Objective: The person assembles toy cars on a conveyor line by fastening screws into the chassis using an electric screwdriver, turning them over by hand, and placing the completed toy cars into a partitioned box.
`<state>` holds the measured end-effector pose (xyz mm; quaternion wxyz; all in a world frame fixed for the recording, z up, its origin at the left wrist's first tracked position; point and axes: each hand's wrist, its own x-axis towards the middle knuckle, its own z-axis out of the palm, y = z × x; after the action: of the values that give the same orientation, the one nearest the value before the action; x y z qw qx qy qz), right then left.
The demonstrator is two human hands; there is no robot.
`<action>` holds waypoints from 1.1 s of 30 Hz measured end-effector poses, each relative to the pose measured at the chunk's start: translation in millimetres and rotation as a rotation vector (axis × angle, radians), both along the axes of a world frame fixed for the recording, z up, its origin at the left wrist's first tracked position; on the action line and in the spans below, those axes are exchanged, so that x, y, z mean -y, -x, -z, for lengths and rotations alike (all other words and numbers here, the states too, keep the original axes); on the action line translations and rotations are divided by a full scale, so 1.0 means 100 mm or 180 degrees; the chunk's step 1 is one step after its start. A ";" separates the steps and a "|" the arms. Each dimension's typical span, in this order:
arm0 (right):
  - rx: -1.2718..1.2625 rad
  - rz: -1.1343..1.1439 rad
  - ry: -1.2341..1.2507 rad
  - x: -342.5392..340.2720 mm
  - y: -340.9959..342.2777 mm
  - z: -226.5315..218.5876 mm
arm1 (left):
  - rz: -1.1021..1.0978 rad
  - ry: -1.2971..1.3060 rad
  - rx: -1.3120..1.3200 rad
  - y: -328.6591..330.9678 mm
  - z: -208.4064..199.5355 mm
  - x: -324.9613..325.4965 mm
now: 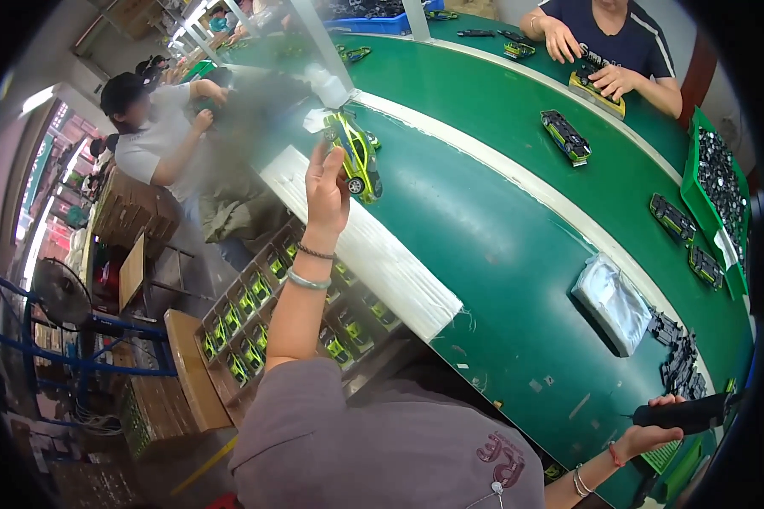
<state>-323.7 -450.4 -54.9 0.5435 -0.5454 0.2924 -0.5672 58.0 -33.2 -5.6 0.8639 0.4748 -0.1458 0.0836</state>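
Observation:
My left hand [326, 197] is stretched out to the far left end of the green worktable [484, 246], its fingers closed on the side of a yellow-green toy car [361, 165] with dark windows. A piece of white paper or plastic [316, 120] lies by the car's upper end. At the lower right, my right hand [648, 438] is wrapped round a black electric screwdriver [681, 414], whose thin tip points left over the table. Near that hand lies a pile of black plastic car parts [683, 369].
A compartment tray [259, 318] of yellow-green toy cars stands below my left arm. A clear plastic packet [609, 304] and upturned toy cars [566, 136] lie on the table. A green bin [696, 170] holds black parts. Across the table, a co-worker's hands [607, 76] work on a car.

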 end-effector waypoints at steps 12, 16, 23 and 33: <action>0.0040 0.0032 -0.0052 0.00 -0.01 0.02 | -0.0227 -0.0500 -0.0008 0.08 -0.04 -0.09; 0.0112 -0.0065 0.0148 0.03 0.01 0.05 | -0.0270 -0.0360 0.0087 0.10 -0.13 -0.14; 0.0019 0.0002 0.0077 0.03 -0.01 0.05 | -0.0764 -0.0268 0.0044 0.14 -0.16 -0.35; 0.0196 -0.0290 -0.0006 0.04 0.00 0.15 | -0.0673 -0.0822 -0.0354 0.26 0.07 -0.30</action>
<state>-323.3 -453.9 -70.4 0.5780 -0.5399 0.2510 -0.5580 31.6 -2.8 -12.4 0.7889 0.5984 -0.0566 0.1282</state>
